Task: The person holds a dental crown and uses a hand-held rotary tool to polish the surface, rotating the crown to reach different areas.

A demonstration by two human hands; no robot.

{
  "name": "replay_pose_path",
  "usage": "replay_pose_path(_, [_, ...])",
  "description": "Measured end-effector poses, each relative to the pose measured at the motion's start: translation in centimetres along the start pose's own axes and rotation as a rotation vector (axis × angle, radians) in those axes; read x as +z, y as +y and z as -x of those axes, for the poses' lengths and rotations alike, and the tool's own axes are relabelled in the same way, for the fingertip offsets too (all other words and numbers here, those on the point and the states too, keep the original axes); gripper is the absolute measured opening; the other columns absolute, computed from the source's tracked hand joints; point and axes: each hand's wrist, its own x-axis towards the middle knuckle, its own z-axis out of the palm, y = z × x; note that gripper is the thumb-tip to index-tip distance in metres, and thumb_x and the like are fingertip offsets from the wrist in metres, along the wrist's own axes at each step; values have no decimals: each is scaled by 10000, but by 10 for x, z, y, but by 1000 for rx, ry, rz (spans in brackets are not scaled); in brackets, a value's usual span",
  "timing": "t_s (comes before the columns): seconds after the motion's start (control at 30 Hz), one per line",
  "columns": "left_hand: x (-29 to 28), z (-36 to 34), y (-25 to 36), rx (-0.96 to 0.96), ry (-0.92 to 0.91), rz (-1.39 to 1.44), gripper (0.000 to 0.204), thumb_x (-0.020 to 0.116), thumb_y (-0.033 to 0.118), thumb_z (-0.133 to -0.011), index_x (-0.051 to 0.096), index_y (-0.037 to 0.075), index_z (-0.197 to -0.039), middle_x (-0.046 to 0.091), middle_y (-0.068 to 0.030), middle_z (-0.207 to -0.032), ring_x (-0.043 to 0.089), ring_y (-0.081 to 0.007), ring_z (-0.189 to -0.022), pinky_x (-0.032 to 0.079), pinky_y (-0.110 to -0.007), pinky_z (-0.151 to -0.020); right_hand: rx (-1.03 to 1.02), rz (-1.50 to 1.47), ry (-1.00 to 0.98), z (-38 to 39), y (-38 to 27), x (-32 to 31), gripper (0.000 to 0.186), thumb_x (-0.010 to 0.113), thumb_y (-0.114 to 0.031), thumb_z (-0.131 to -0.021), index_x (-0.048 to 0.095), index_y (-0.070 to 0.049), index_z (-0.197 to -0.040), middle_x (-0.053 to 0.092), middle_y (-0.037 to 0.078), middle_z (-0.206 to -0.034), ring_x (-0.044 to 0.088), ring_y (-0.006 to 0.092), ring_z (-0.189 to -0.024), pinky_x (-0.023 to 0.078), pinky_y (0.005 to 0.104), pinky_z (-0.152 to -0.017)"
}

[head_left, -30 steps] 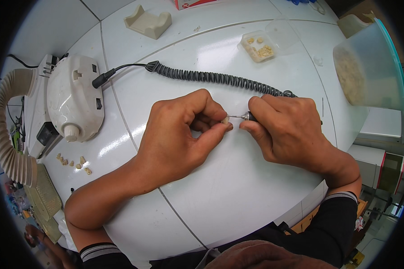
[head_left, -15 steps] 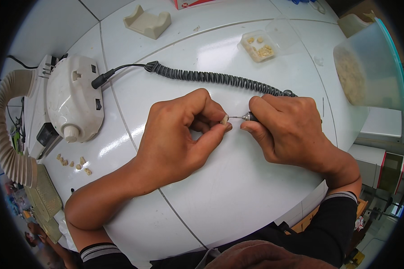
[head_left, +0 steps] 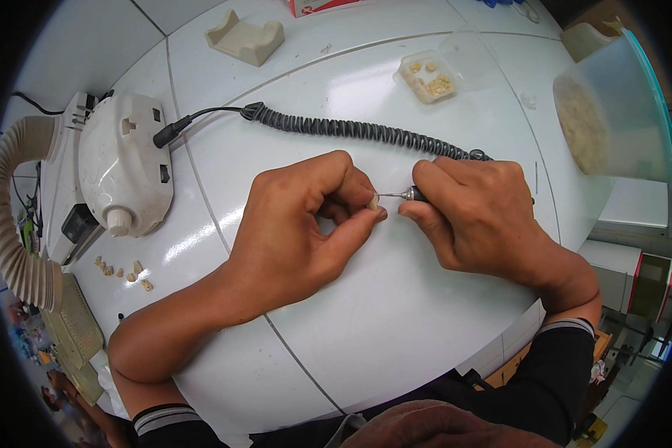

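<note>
My left hand [head_left: 299, 224] pinches a small cream tooth-shaped piece [head_left: 372, 202] between thumb and fingertips over the white table [head_left: 396, 313]. My right hand [head_left: 478, 216] grips a rotary handpiece [head_left: 411, 195]; its thin metal bit touches the small piece. A black coiled cord [head_left: 351, 128] runs from the handpiece, behind my right hand, to the white motor unit [head_left: 123, 172] at the left.
Several small cream pieces [head_left: 123, 272] lie near the motor unit. A clear open box [head_left: 429, 75] with more pieces sits at the back. A translucent tub [head_left: 612, 112] stands at the right, a beige block [head_left: 245, 37] at the back, a ribbed hose [head_left: 15, 224] at far left.
</note>
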Motion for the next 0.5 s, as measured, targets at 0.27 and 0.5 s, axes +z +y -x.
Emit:
replay_pose_path(0.27, [2,0,-1,6,17,12,194,872,-43,-962,679,-32,-957,799,-127,-1051,735,-95,-899,620,-249,-789,-4,-3,-13,-1,-1,0,362,760,-324,-1076,586,-81,-870,562,72,-689,582,294,-519,442,423,-494])
replay_pose_path(0.5, [2,1,0,12,21,-14,198,876,-40,-961,679,-29,-955,795,-127,-1052,733,-91,-888,616,-244,-777,-18,1,4,-1,-1,0,358,768,-336,-1072,596,-79,-892,568,68,-691,585,291,-522,448,422,-500])
